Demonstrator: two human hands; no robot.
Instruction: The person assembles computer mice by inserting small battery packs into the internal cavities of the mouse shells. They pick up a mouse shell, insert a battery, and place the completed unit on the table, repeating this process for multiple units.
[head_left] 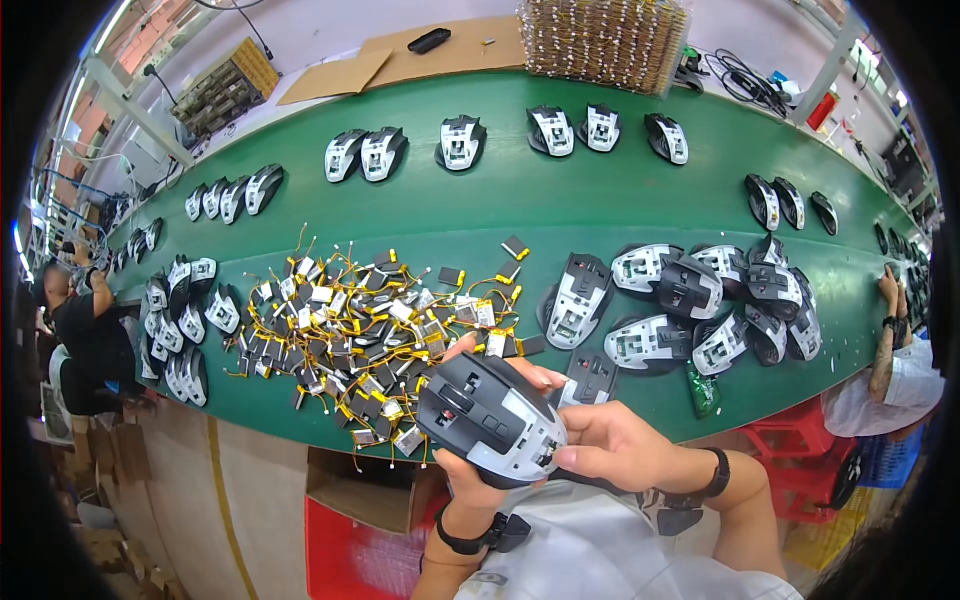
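My left hand [472, 484] is wrapped around a black-and-white computer mouse [485, 420], thumb on its near side and fingers on its far side. The mouse is tilted, with an uncovered white inner frame at its right end. My right hand [618, 447] is closed with its fingertips against that end, by a small opening. Whatever is between those fingertips, if anything, is too small to make out. Just beyond the mouse lies a heap of small battery packs [370, 325] with yellow tape and thin wires. Beside my right hand a dark mouse top cover [588, 378] rests on the table.
Partly assembled mice [648, 342] are piled at the right, and another cluster [180, 325] sits at the left. More mice [460, 142] stand along the far green table [400, 215]. A green packet [703, 390] lies near the edge. Red crates [790, 450] are below; co-workers sit at both sides.
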